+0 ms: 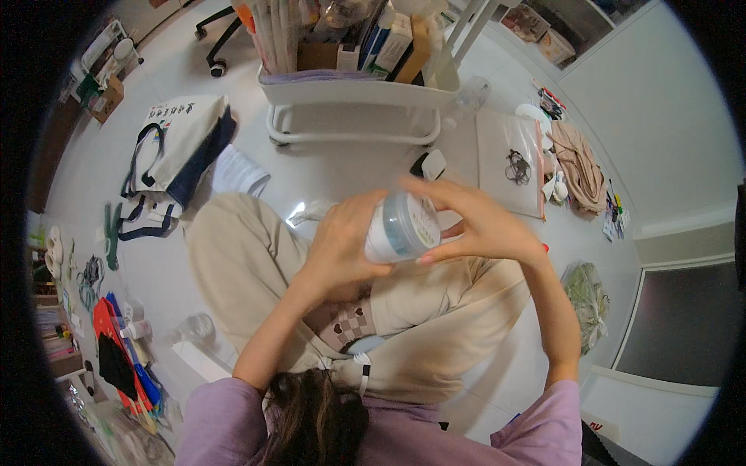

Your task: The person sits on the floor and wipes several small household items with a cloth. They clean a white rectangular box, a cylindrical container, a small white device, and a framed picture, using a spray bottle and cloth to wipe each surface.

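Note:
A round plastic jar (pixel 391 230), white with a blue-green band and a labelled lid, is held tilted above my crossed legs. My left hand (pixel 345 242) wraps its base from the left, the thumb beneath. Around the lid end, my right hand (pixel 475 224) curves with fingers spread; it is blurred, and whether its fingertips touch the lid I cannot tell. Just beyond the jar, a small white-and-black object (pixel 430 165) lies on the tiled floor. Beige trousers (pixel 449 332) and a checked sock (pixel 352 326) show below my hands.
A white rolling cart (pixel 355 93) packed with boxes and bags stands ahead. Left lie a canvas tote bag (pixel 175 148), a grey cloth (pixel 239 170) and red fabric (pixel 111 326). Right are a clear zip pouch (pixel 507 166), folded beige cloth (pixel 577 166) and a tied plastic bag (pixel 587 306).

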`<control>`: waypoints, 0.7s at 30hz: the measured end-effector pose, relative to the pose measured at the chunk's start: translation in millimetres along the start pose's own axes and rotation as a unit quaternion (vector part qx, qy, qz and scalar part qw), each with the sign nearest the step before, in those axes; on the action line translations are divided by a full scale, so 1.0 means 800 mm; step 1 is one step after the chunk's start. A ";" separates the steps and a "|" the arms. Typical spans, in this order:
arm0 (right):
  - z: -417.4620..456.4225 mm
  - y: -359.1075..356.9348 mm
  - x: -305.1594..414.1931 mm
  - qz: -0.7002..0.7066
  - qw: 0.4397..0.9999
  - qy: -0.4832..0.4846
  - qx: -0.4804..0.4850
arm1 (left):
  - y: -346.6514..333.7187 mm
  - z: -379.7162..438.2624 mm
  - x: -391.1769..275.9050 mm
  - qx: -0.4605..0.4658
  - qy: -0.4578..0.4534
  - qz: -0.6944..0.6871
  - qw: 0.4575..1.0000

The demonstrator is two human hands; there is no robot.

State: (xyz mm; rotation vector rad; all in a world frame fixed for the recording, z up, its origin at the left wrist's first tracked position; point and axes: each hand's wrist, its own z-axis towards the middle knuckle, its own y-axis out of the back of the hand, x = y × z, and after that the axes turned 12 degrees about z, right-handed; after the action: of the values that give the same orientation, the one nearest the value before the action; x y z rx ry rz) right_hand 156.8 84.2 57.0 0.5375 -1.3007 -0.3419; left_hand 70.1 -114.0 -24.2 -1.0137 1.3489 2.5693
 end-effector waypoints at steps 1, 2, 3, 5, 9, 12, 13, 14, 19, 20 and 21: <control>0.003 0.000 0.005 0.002 0.999 -0.045 0.027 | 0.000 0.001 0.001 -0.002 -0.009 0.006 1.000; 0.006 0.000 0.010 0.002 0.995 -0.091 0.052 | 0.001 0.000 0.001 0.010 -0.004 0.008 1.000; 0.011 -0.001 0.023 -0.011 0.979 -0.185 0.082 | 0.001 -0.004 0.000 0.023 0.003 0.012 1.000; 0.019 -0.004 0.034 -0.051 0.945 -0.303 0.110 | 0.001 -0.008 0.002 0.023 0.004 0.025 0.999; 0.011 -0.017 0.019 -0.023 0.996 -0.086 -0.011 | 0.002 -0.012 0.003 -0.024 -0.006 0.029 0.999; 0.002 -0.022 0.012 -0.005 0.996 0.055 -0.072 | 0.003 -0.009 0.003 -0.052 -0.013 0.016 0.998; 0.003 -0.024 0.018 -0.018 0.998 0.002 -0.067 | 0.004 -0.009 0.003 -0.060 -0.018 0.013 0.998; 0.004 -0.026 0.023 -0.032 0.996 -0.052 -0.060 | 0.005 -0.008 0.000 -0.073 -0.025 0.045 0.996; 0.015 -0.014 0.025 -0.108 0.949 -0.290 0.064 | 0.004 -0.011 -0.011 -0.103 -0.030 0.117 0.987; 0.013 -0.010 0.022 -0.111 0.962 -0.240 0.068 | 0.007 -0.011 -0.012 -0.100 -0.027 0.113 0.988; 0.005 -0.007 0.020 -0.089 0.990 -0.103 0.028 | 0.009 -0.010 -0.012 -0.097 -0.024 0.109 0.989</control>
State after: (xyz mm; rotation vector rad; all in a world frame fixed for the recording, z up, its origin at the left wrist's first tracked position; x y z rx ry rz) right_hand 157.1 70.1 67.5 0.6813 -1.4683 -0.5214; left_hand 79.1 -122.3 -17.0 -0.8666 1.2842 2.9129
